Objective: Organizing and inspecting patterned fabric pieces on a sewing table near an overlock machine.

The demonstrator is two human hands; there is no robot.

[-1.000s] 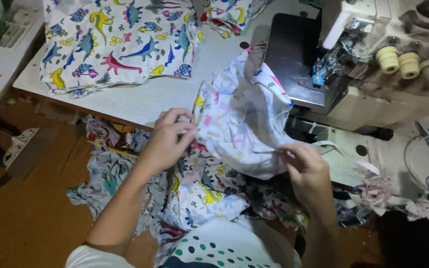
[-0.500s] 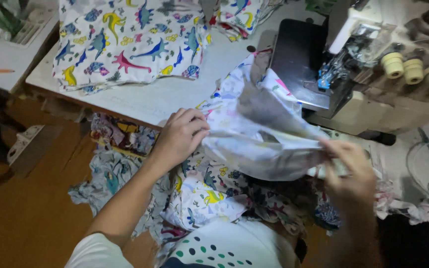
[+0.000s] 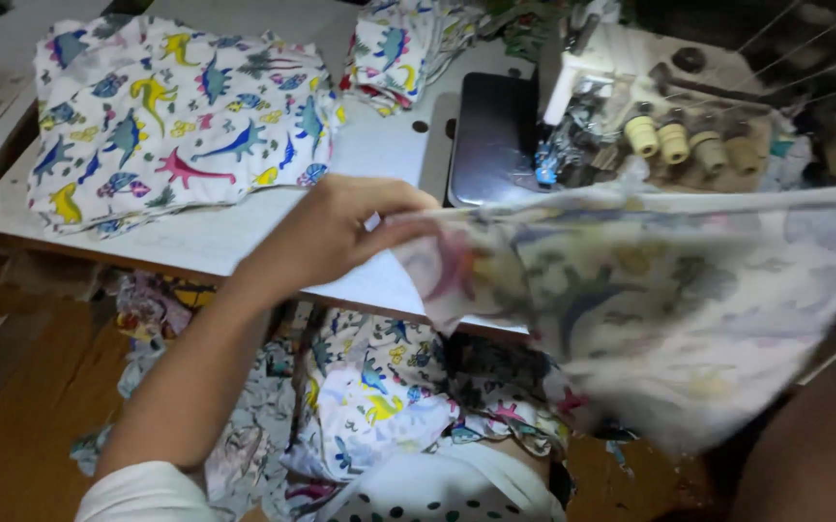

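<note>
My left hand (image 3: 340,232) pinches the left edge of a dinosaur-print cloth piece (image 3: 679,300), seen from its pale reverse side. The cloth is pulled out flat and taut in the air, from that hand to the right edge of the view, in front of the sewing machine (image 3: 611,77). My right hand itself is out of view. Only a dark, blurred forearm (image 3: 824,445) shows at the lower right, under the cloth.
A white table (image 3: 244,242) carries a folded pile of dinosaur-print cloth (image 3: 176,126) at the left and a smaller pile (image 3: 398,48) at the back. Thread cones (image 3: 660,140) stand by the machine. More printed cloth (image 3: 379,396) lies over my lap, above a brown floor (image 3: 12,425).
The hands have moved apart and lifted the cloth, which went from a bunched heap to a spread, taut sheet. My right hand moved right, out of view. The view shifted toward the table.
</note>
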